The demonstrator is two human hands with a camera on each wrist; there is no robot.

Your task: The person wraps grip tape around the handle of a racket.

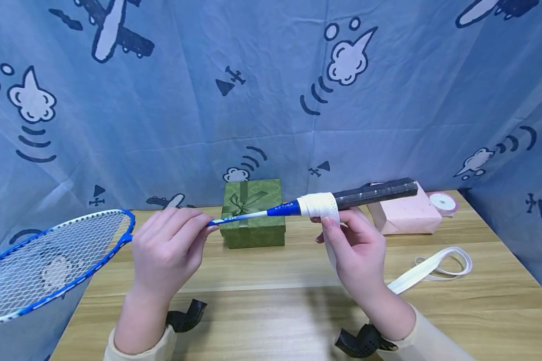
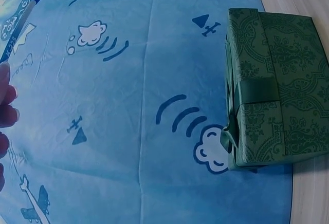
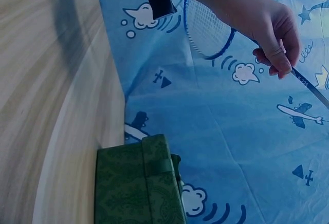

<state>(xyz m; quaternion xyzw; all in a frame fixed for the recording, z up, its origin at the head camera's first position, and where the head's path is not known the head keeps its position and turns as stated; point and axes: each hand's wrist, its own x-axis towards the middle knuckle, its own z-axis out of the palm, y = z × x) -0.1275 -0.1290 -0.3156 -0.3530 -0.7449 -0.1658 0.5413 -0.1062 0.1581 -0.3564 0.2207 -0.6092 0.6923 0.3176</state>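
Observation:
A blue and white badminton racket is held across the head view above the table, its strung head at the left and its black handle at the right. My left hand grips the thin shaft, knuckles up. White perforated grip tape is wound around the lower end of the handle, beside the blue cone. With thumb and fingers my right hand pinches the tape just under the wrapped part. The tape's loose length passes behind the right wrist and lies curled on the table.
Behind the shaft stands a green gift box with a bow. A pink box and a white roll with a pink rim sit at the back right of the wooden table. A blue patterned cloth hangs behind.

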